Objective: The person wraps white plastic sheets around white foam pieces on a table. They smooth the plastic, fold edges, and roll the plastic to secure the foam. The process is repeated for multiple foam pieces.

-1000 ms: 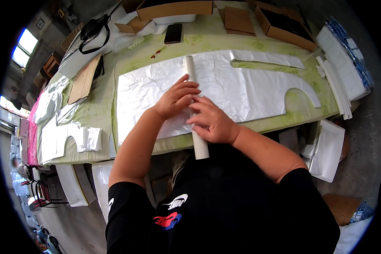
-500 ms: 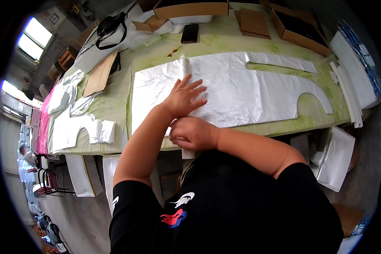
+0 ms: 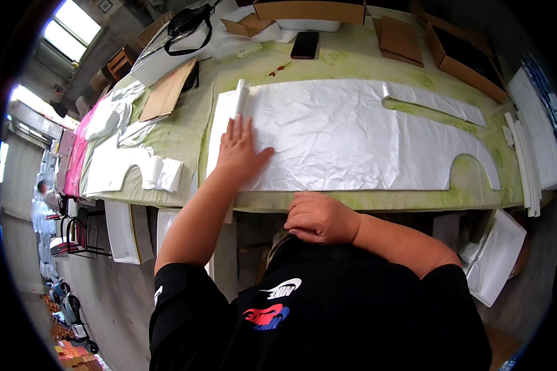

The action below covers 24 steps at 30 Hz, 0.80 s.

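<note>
A white plastic apron (image 3: 328, 136) lies spread on the table, wrinkled, with curved cut-outs and strap-like strips at its right end. Across its left end lies a white tube-like roll (image 3: 242, 97), its far tip past the apron's edge. My left hand (image 3: 244, 151) rests flat, fingers stretched and thumb apart, touching the roll near its middle; it covers part of it. At the table's near edge, my right hand (image 3: 322, 217) is curled into a loose fist close to my body, off the apron, with nothing visible in it.
More folded white aprons (image 3: 127, 170) lie on the left, by a flat cardboard piece (image 3: 167, 89). Along the far side are a black phone (image 3: 305, 45), a black bag (image 3: 190, 23) and cardboard boxes (image 3: 464, 59). White tubes (image 3: 526, 164) lie at the right edge.
My left hand and the roll have moved left along the apron toward its left end. My right hand has come away from the roll's near end, back to the right and toward my body.
</note>
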### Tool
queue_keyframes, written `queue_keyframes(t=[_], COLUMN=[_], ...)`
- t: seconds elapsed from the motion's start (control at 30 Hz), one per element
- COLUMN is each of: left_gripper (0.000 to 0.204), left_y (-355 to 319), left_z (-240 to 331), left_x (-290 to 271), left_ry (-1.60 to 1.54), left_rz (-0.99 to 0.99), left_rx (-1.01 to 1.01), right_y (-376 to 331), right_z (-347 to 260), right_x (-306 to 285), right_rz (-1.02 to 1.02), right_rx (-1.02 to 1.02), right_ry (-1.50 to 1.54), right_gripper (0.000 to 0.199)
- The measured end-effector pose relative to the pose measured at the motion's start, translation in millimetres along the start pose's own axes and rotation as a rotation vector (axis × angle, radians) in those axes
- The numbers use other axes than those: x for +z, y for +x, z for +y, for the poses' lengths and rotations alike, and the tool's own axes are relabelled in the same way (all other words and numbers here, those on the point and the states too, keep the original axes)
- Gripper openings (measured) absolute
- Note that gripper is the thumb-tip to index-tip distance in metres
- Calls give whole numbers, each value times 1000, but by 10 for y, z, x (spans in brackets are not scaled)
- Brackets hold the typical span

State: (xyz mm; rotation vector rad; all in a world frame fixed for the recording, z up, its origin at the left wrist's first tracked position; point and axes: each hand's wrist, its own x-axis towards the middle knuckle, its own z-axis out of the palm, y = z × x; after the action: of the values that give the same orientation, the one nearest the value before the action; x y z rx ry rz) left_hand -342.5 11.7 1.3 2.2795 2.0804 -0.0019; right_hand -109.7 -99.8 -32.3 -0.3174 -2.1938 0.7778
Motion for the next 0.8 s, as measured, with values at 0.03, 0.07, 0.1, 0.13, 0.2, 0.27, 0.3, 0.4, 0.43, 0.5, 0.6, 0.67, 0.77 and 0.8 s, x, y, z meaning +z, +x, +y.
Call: queue_keyframes(t=[0.03,0.07,0.1,0.13,0.2,0.27,0.3,0.4,0.43,0.5,0.6,0.67,0.77,0.8], left_gripper=[99,102,103,105,106,105,103,100,101,104,104,104,112,111], left_y=[9,42,87,136,194,232,235,276,279,280,384,306,292,283], left_z=[-120,-322,-526,-640,-820,-964,-1056,-1110,-1072,-916,-519,-22,483,622], left_x=[-19,-34,17,-45,-177,-249,-234,-213,-216,-240,-132,-191,-37,24], left_ry=[-28,-87,-38,-35,-68,-142,-193,-305,-328,-374,-1064,-1424,-1802,-1896], left_rz=[18,17,17,-27,-115,-210,-184,-95,-32,94,116,9,-62,-97], left_rx=[-53,-113,-186,-244,-346,-433,-422,-389,-371,-326,-212,-254,-174,-148], right_y=[-17,-31,-41,-50,-58,-81,-98,-125,-132,-137,-91,-28,33,29], right_z=[21,23,18,21,26,29,28,40,41,30,14,-30,-44,-5], right_x=[-31,-41,-35,-36,-28,-32,-36,-30,-26,-39,-78,-121,-209,-213], right_rz=[54,108,158,165,152,140,132,151,165,160,226,259,278,291], right_rx=[-1,-5,-7,11,-35,-27,0,24,22,66,142,269,474,477], right_ry=[-4,5,13,12,7,9,17,31,34,35,-29,-23,46,35], right_gripper=[13,11,9,9,9,10,10,11,11,15,31,46,66,71])
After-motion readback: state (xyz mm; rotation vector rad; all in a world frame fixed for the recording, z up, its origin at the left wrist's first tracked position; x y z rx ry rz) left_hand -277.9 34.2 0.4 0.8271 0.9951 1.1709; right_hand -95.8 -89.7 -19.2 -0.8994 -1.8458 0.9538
